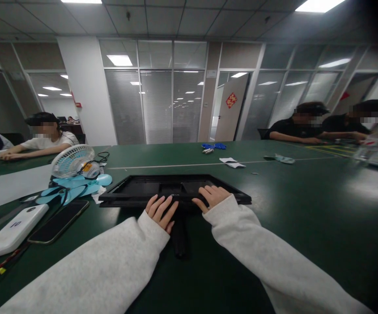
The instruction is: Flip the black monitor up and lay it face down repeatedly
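A black flat rectangular frame, resembling a monitor housing (136, 188), lies tilted back, nearly level, just above the green table. Below its near edge a dark stand post (179, 240) points toward me. My left hand (158, 213) has its fingers over the middle of that near edge, thumb lower down, closed on it. To the right, my right hand (215, 197) grips the same edge, fingers bent over into the recess and thumb on the near side. The undersides of both grips are hidden.
On the left of the table (306, 244) lie a fan cage (74, 159), light-blue fan blades (74, 189), a dark phone (59, 221) and a white device (22, 229). Blue gloves (213, 146) and folded paper (232, 162) lie farther back. Several people sit across the table.
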The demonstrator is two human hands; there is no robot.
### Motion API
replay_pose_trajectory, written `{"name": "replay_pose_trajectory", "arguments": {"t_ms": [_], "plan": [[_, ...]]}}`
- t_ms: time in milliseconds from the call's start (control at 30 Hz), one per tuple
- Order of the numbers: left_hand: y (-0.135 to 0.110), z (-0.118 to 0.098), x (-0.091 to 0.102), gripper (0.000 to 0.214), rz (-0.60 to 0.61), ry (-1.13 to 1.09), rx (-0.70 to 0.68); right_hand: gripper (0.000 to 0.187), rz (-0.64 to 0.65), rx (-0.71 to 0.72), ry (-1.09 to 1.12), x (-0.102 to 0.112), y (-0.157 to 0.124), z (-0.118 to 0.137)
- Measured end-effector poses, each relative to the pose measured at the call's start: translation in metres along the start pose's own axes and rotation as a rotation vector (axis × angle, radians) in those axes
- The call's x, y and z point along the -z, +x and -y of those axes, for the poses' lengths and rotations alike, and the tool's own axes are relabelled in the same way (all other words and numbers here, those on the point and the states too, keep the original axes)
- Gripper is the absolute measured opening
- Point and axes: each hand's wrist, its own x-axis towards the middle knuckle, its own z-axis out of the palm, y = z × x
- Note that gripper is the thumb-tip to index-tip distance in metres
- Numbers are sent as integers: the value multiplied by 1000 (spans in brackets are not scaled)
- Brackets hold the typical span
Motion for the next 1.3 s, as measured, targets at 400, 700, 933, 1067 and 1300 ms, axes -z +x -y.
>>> {"name": "replay_pose_trajectory", "arguments": {"t_ms": [400,700,933,1067,1300], "plan": [[3,-1,2,44,16,-3,2,46,-31,-9,9,3,0,1],[0,-1,-3,44,-5,10,0,50,-13,-22,17,-2,-2,-1],[1,-2,-2,45,1,-4,-4,48,-24,-24,20,-1,-2,-1],[1,-3,0,45,18,-7,24,46,-23,-28,17,0,-2,1],[1,-3,2,46,37,-8,23,47,4,-26,24,3,-1,1]]}}
